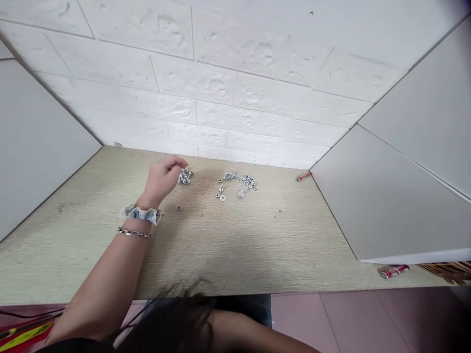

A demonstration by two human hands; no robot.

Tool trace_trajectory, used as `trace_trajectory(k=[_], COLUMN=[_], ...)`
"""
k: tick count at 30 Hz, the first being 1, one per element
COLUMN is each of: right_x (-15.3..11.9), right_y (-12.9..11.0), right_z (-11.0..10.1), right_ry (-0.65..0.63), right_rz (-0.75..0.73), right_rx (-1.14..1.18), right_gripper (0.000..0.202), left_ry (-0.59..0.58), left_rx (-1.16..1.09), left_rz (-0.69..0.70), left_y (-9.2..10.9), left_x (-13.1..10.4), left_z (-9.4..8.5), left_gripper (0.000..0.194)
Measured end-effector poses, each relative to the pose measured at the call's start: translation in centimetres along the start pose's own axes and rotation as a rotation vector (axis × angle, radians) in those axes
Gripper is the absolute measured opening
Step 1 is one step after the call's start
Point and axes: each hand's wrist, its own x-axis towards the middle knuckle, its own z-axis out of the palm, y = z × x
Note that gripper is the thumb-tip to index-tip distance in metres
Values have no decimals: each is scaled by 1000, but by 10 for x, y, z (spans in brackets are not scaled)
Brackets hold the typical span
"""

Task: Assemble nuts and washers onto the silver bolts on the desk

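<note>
My left hand (164, 177) is over the table, right beside a small heap of bolts (184, 177). Its fingers are curled in toward the thumb; whatever they may hold is hidden. A blue and white scrunchie (142, 214) and a chain bracelet (134, 233) circle that wrist. A single nut (178, 208) lies nearer me. To the right is a looser spread of bolts, nuts and washers (248, 180), with a flat washer (222, 198) and a nut (217, 195) at its near side. Of my right arm only the forearm (243, 331) shows at the bottom edge; the hand is out of view.
A white brick-pattern wall (217, 93) closes off the back of the wooden table (235, 250). Grey panels stand at left (40, 137) and right (405, 196). One red battery (303, 176) lies by the right panel, another red battery (393, 271) at the near right edge.
</note>
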Motion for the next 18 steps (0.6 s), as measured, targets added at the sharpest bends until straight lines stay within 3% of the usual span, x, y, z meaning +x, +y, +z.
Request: trace_trajectory(k=[3,4,7,9,11,13,18], right_x=[-24,-32,-50,-57,-58,-54,-34], right_y=[-21,-31,-52,-52,-43,-31,-6], right_z=[-28,-44,-93,-123,-147,-165,-189], right_ry=[-5,-92,-173,-192,-45,167,857], right_rz=[-132,-163,-118,-20,101,181,299], right_rx=[-30,-6,248,497,561,450,-241], right_gripper=[15,17,15,16,20,17,12], left_ry=[-263,-336,-496,-557,-571,-555,-448], left_rx=[101,119,134,177,263,327,274], left_rz=[7,8,42,94,146,184,185], left_y=[15,18,23,23,20,15,4], left_x=[-5,-8,-16,-22,-25,-27,-24], left_z=[5,9,30,49,67,80,88], left_gripper=[24,27,38,42,43,38,25])
